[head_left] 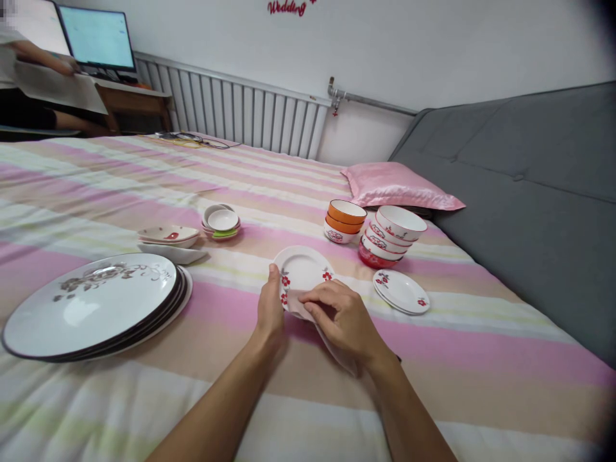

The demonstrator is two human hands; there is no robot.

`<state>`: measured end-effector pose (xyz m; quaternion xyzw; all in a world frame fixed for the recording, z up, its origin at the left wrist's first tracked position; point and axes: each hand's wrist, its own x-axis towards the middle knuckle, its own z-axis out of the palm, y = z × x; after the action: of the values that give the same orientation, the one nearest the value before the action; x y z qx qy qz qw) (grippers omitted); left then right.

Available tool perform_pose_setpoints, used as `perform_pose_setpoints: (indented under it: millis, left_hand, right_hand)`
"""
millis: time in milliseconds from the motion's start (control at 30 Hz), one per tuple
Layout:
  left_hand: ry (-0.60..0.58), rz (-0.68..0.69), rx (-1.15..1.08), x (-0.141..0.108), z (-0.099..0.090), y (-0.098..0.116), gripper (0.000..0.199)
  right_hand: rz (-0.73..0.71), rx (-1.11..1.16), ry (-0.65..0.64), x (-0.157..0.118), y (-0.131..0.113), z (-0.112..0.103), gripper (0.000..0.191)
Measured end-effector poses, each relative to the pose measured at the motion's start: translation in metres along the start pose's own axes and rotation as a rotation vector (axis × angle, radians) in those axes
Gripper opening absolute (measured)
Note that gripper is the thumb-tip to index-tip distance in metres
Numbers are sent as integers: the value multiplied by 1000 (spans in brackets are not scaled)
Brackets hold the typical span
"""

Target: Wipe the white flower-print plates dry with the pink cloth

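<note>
Left hand (271, 305): thumb over the rim, gripping the left edge of one red-flowered plate (304, 264), held over the striped bed (327, 410). Right hand (347, 321): pinching a pale cloth (299, 307) at the plate's near rim; apparently mid-wipe, plate not yet stacked. To the right: two matching plates (407, 292), stacked; beyond, orange-topped bowls (342, 227) and flowered bowls (389, 239). To the left: small dishes (222, 220), large dark-rimmed plates (106, 308); whether wiped, cannot tell.

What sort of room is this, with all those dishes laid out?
Probably a bedroom in someone's home: a striped sheet covers what looks like a bed, with a pink pillow and a grey padded headboard at the right. The computer screens suggest it doubles as a workspace.
</note>
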<state>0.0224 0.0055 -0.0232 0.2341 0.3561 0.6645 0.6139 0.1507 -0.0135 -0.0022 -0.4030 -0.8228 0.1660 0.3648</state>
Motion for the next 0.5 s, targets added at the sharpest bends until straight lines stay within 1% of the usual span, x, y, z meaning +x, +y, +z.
perform_pose_setpoints:
  millis: [100,300,400,500]
  left_hand:
    - [39,-35,-13,-1,0,2,53]
    - [111,-159,-72,-2,0,8,50]
    - [141,-169,-75,-1,1,11,49]
    - [132,-166,-71,-1,2,11,50]
  right_hand:
    - [-36,13,-31,0,-3,1,22]
    - [-135,-19,-128,1,-7,4,42]
    - [-160,-48,-159,0,-6,7,49]
    - [-163,-89,-185,-1,-5,8,50]
